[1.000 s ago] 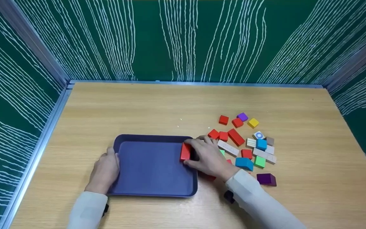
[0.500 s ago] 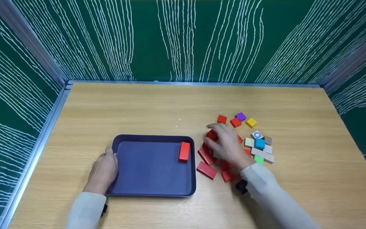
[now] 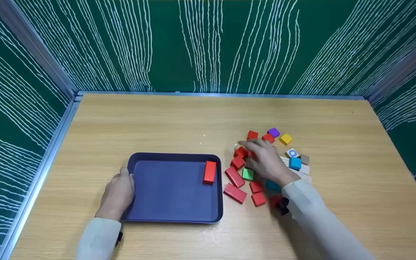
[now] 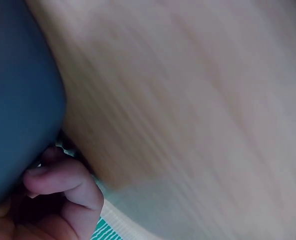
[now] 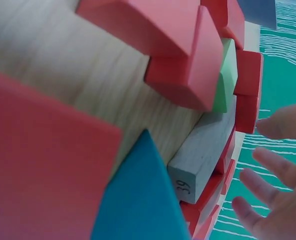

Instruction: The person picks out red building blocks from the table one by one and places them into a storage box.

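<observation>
Head view, from the left: well in from the left edge of the tabletop [image 3: 150, 119], left hand [image 3: 116, 196] with fingers curled round the left wall of the tray [image 3: 172, 191]. Possible trouble from an uneven pull there: a skewed or tilted tray, with a slide of the lone red block [image 3: 209, 172] away from its place just inside the right wall, near the far-right corner. Just outside that wall, two long red blocks [image 3: 235, 193] on the tabletop, likely to get shoved by any rightward drift of the tray. Next, small red blocks [image 3: 238, 162] crowding a green block [image 3: 247, 174], with a risk of nudged neighbours from a clumsy reach. Above the cluster, right hand [image 3: 265, 159], fingers loosely spread and apparently grasping nothing; impossible to tell about thumb contact with red. Beneath the palm, hidden pieces, hence a chance of a blind pinch on two at once. Farther right, a black wrist device [image 3: 283, 206] low among blocks, then a blue cube [image 3: 295, 163] beside pale blocks [image 3: 304, 169], all probably easy to scatter with a brush of the sleeve [image 3: 320, 206].
</observation>
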A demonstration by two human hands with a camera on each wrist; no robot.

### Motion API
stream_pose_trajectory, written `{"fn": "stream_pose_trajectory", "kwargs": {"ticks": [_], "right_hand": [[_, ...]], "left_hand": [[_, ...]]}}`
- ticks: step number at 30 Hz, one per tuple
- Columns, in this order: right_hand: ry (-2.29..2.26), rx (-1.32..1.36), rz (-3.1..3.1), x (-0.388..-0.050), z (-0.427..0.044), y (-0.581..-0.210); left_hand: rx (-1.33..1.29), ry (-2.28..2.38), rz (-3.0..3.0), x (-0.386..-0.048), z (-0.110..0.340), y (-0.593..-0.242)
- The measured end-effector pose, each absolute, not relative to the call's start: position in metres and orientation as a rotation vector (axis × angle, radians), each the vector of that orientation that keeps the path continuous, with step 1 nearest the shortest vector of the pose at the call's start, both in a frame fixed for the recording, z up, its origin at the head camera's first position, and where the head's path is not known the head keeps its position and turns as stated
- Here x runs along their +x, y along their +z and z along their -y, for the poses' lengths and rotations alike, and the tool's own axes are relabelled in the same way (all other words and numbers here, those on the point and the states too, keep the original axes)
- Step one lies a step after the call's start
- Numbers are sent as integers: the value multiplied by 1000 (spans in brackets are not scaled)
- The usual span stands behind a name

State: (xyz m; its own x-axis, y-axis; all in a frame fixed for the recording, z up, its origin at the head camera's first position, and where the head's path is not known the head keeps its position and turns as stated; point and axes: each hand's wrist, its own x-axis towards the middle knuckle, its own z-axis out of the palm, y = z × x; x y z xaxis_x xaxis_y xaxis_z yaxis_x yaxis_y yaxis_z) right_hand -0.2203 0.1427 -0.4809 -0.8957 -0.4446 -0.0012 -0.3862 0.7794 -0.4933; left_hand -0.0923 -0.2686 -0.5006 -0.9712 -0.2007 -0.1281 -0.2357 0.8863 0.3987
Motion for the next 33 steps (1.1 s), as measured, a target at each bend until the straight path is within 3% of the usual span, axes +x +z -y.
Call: {"fn": "stream_pose_trajectory", "kwargs": {"ticks": [12,23,33], "right_hand": [[-519,-711,-2860,-226,-139,-489],[-675,-627,-2906,-225,-139,-475],[-770,-909,-2962,-197,-100,-461]], "left_hand": [[-356,661,-2963,-94,269,-503],[-346,664,-2952,-94,268,-501],[-347,671,-2960,-93,269,-503]]}}
